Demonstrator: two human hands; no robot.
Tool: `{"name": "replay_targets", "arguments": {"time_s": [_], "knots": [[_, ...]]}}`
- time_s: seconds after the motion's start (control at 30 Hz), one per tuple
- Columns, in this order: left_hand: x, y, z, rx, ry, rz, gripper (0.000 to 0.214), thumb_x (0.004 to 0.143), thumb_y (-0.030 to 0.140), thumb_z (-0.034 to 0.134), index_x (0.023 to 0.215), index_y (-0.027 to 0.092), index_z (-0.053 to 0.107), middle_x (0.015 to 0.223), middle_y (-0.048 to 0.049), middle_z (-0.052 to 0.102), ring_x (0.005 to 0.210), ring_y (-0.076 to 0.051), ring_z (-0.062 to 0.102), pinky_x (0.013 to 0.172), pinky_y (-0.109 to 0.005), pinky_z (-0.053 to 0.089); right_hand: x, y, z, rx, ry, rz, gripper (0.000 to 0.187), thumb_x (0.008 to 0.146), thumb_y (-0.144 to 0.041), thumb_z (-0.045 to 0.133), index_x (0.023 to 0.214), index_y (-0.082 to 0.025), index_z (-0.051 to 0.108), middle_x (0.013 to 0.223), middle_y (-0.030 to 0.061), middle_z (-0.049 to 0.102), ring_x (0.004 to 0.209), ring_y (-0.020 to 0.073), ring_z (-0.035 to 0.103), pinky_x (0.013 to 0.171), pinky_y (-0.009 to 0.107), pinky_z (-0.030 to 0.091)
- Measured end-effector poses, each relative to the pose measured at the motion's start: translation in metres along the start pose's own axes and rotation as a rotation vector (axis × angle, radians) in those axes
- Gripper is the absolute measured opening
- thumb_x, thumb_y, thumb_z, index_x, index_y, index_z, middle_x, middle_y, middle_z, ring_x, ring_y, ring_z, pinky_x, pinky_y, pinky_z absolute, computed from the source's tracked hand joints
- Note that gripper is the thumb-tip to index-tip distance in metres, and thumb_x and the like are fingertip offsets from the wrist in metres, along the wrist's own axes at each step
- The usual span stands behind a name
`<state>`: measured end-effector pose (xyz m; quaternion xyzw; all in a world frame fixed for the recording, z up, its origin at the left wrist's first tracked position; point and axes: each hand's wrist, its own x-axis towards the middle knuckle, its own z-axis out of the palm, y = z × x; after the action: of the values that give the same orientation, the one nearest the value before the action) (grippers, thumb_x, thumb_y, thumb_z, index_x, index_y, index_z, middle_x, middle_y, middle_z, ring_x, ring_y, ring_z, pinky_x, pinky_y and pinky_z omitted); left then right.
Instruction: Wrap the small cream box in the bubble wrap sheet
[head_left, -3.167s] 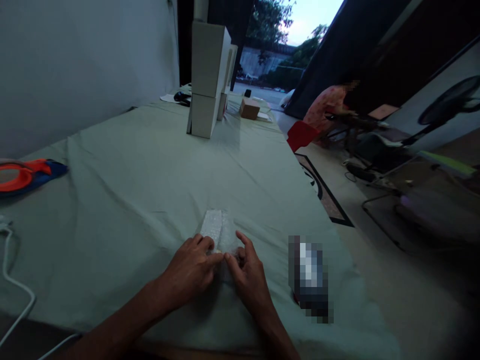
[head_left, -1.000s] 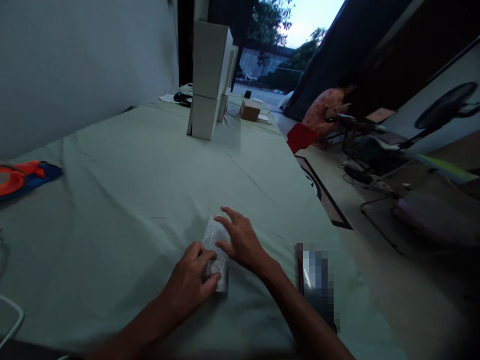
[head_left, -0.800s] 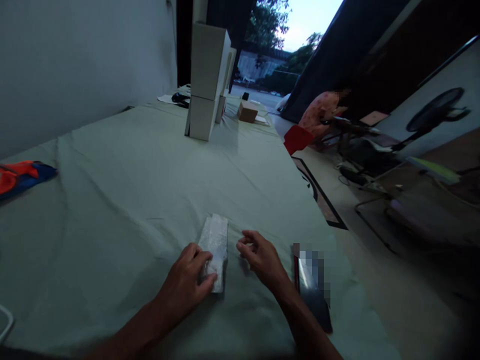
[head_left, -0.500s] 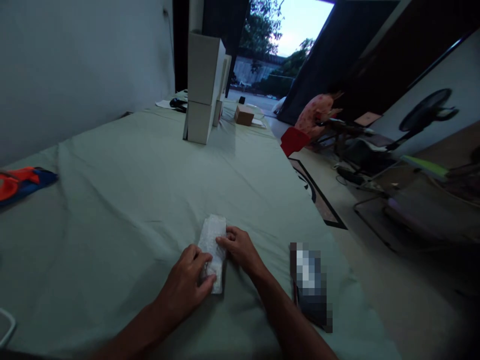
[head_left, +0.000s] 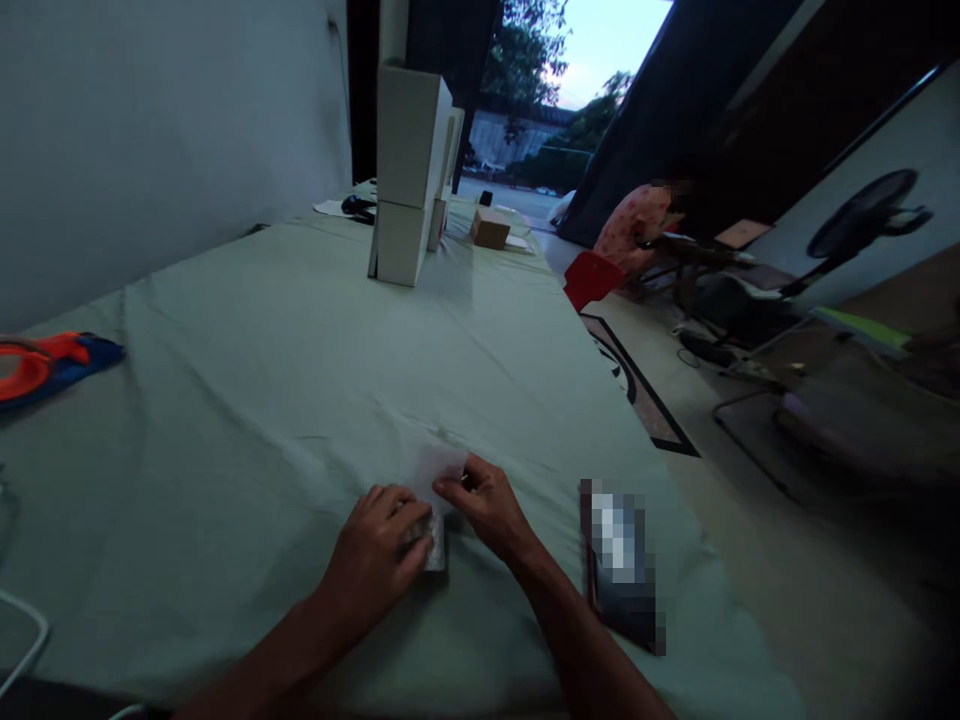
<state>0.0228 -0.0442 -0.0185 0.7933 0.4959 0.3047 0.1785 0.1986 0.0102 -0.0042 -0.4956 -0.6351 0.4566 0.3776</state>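
Clamped on the near part of the bubble-wrapped packet (head_left: 437, 552): left-hand grip (head_left: 384, 532), fingers curled over the top, thumb along the near side. Likely pressed down this way to stop the packet from sliding on loose cloth. Pinched on the edge of a translucent wrap (head_left: 433, 467): right-hand grip (head_left: 487, 502), thumb against fingers, just beyond the left-hand grip. Probably held by the edge for control of thin, limp material, with the left-hand grip as anchor. Cannot tell, behind the fingers, how wrap and packet join.

Find the packet on the cloth-covered surface (head_left: 300, 540), in front of the body and between both forearms, presumably for equal reach from either side.

To the right, apart from the right forearm: a dark flat item (head_left: 626, 605), partly masked by blur squares; perhaps placed there to be out of the way of the elbow. Toward the left edge: an orange and blue item (head_left: 56, 362), well apart from both grips. At lower left: a white cable (head_left: 34, 630), loosely curved.

Toward the far end: tall white boxes (head_left: 409, 175), one upright on another, probably stacked to save room; just beyond to the right, a small brown box (head_left: 490, 230). Off the surface, to the right: a red chair (head_left: 591, 278), a seated person (head_left: 634, 228) in a patterned top, and a black fan (head_left: 862, 215).
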Motion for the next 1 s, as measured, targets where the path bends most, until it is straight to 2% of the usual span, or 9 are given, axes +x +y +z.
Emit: {"name": "replay_targets", "arguments": {"time_s": [0.17,0.3,0.43,0.57,0.67,0.77,0.83,0.9,1.0], "knots": [[-0.008,-0.008,0.011,-0.032,0.225,-0.115,0.05,0.076,0.023,0.063,0.123,0.017,0.047,0.117,-0.0128,0.055,0.112,-0.03,0.052,0.096,-0.049,0.045,-0.024,-0.01,0.0,-0.167,-0.05,-0.218,0.002,0.079,-0.022,0.058,0.079,-0.021,0.059,0.086,0.0015,0.067,0.081,0.0166,0.06,0.075,0.027,0.044],[-0.007,-0.016,0.009,-0.098,0.149,-0.078,0.073,0.07,0.017,0.062,0.139,0.017,0.035,0.139,-0.0167,0.044,0.129,-0.032,0.041,0.105,-0.052,0.037,-0.041,-0.01,-0.004,-0.324,-0.13,-0.359,0.02,0.073,-0.006,0.05,0.083,-0.022,0.059,0.094,0.0029,0.071,0.092,0.0183,0.064,0.085,0.032,0.042],[-0.002,-0.018,0.003,-0.196,-0.017,-0.06,0.038,0.07,0.007,0.056,0.105,0.021,0.062,0.134,-0.0112,0.052,0.127,-0.028,0.045,0.104,-0.047,0.04,-0.062,-0.007,-0.003,-0.534,-0.213,-0.465,0.037,0.07,-0.009,0.056,0.106,-0.022,0.057,0.118,0.0099,0.065,0.11,0.0236,0.059,0.093,0.038,0.041],[0.004,-0.019,-0.001,-0.269,-0.055,-0.087,0.026,0.068,0.006,0.057,0.088,0.021,0.064,0.122,-0.0093,0.062,0.12,-0.027,0.052,0.102,-0.047,0.042,-0.067,0.001,0.006,-0.658,-0.17,-0.504,0.052,0.064,-0.005,0.054,0.114,-0.02,0.053,0.123,0.0138,0.059,0.112,0.0265,0.054,0.094,0.041,0.042],[0.012,-0.021,-0.009,-0.389,-0.067,-0.182,0.024,0.07,0.015,0.06,0.093,0.02,0.066,0.123,-0.0104,0.062,0.12,-0.028,0.053,0.103,-0.047,0.041,-0.05,0.005,0.009,-0.499,-0.101,-0.403,0.039,0.067,-0.007,0.053,0.103,-0.021,0.056,0.109,0.0099,0.064,0.1,0.0234,0.058,0.087,0.037,0.046],[0.02,-0.021,-0.02,-0.59,-0.146,-0.306,0.036,0.079,0.027,0.055,0.113,0.017,0.062,0.124,-0.0117,0.062,0.116,-0.027,0.057,0.1,-0.044,0.045,-0.028,0.005,0.006,-0.165,-0.121,-0.093,0.017,0.078,-0.026,0.059,0.094,-0.019,0.059,0.089,0.0045,0.066,0.082,0.0195,0.061,0.074,0.031,0.049],[0.022,-0.02,-0.023,-0.723,-0.204,-0.337,0.05,0.078,0.029,0.056,0.126,0.015,0.052,0.122,-0.0125,0.062,0.111,-0.025,0.06,0.097,-0.042,0.047,-0.018,0.005,0.005,0.03,-0.191,0.044,0.024,0.082,-0.038,0.057,0.093,-0.017,0.061,0.084,0.003,0.066,0.076,0.0184,0.061,0.068,0.029,0.049],[0.022,-0.019,-0.021,-0.796,-0.214,-0.356,0.066,0.075,0.027,0.059,0.137,0.014,0.039,0.123,-0.0132,0.061,0.111,-0.024,0.06,0.098,-0.04,0.047,-0.013,0.007,0.005,0.107,-0.226,0.071,0.03,0.084,-0.043,0.055,0.094,-0.016,0.063,0.084,0.0029,0.066,0.078,0.0183,0.06,0.068,0.028,0.048],[0.021,-0.02,-0.014,-0.829,-0.193,-0.382,0.078,0.075,0.027,0.061,0.144,0.014,0.025,0.12,-0.013,0.061,0.108,-0.022,0.061,0.095,-0.039,0.049,-0.013,0.01,0.005,0.003,-0.149,0.062,0.031,0.085,-0.046,0.054,0.087,-0.016,0.065,0.081,0.0019,0.065,0.076,0.0175,0.058,0.066,0.026,0.046]]}}
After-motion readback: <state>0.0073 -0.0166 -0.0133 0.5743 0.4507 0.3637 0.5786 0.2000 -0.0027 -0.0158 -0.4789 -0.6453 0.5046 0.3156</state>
